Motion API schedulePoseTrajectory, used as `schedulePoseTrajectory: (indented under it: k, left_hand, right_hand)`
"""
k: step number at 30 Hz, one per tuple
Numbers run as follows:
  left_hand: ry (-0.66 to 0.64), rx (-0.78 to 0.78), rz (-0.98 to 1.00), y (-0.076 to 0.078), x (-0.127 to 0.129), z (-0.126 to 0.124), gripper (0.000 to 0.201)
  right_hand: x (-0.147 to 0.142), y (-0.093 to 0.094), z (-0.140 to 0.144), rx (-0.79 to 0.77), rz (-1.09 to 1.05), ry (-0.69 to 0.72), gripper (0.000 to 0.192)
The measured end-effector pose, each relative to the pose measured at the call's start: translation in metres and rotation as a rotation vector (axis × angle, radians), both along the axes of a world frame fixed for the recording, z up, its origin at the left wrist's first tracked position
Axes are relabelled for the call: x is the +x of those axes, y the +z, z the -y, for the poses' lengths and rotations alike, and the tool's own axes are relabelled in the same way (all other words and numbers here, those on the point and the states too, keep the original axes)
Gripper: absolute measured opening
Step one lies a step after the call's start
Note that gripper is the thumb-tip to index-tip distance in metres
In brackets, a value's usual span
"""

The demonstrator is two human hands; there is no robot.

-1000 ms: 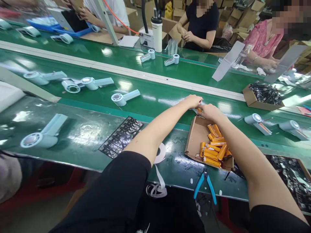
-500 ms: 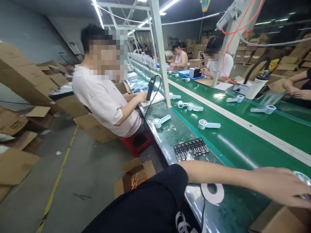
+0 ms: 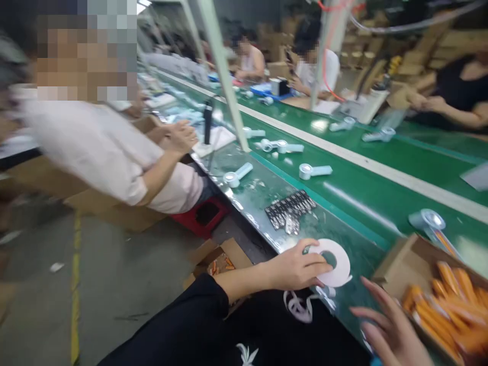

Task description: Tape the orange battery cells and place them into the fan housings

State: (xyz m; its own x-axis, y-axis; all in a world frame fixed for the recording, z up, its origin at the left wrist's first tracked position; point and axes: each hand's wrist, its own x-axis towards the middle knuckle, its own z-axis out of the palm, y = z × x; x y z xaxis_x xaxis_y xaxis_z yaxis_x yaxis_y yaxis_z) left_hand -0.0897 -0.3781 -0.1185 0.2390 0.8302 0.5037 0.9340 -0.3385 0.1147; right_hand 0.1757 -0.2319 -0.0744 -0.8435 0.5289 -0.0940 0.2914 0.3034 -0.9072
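Observation:
My left hand (image 3: 295,267) rests on a white tape roll (image 3: 335,267) at the near edge of the green bench, with fingers laid on its rim. My right hand (image 3: 392,330) hovers low at the right, fingers spread and holding nothing, just left of a cardboard box (image 3: 396,259) with several orange cylinders (image 3: 446,300). A pale blue fan part with an orange cylinder in it (image 3: 429,223) lies on the belt behind the box. The picture is blurred by motion.
A black strip of small circuit boards (image 3: 290,208) lies on the bench ahead of the tape. Several pale blue fan parts (image 3: 314,170) ride the green conveyor (image 3: 362,188). A co-worker in a light shirt (image 3: 107,152) sits close at the left; others sit across.
My left hand drew back from the belt to the tape roll at the bench edge. My right hand came into view, open. The view swung back toward the bench.

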Motion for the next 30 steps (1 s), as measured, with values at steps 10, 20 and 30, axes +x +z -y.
schedulePoseTrajectory:
  k: [10,20,30]
  left_hand:
    - [0.062,0.191,0.111,0.019,-0.032,0.001,0.042]
    - [0.028,0.184,0.184,0.01,-0.005,0.012,0.046]
    - [-0.072,0.058,0.144,0.004,0.004,0.0,0.047]
  right_hand:
    - [-0.003,0.012,0.057,-0.002,0.007,0.382,0.036]
    - [0.036,0.017,-0.121,0.642,0.631,-0.137,0.032]
    - [0.021,0.002,-0.068,0.006,-0.515,-0.788,0.065]
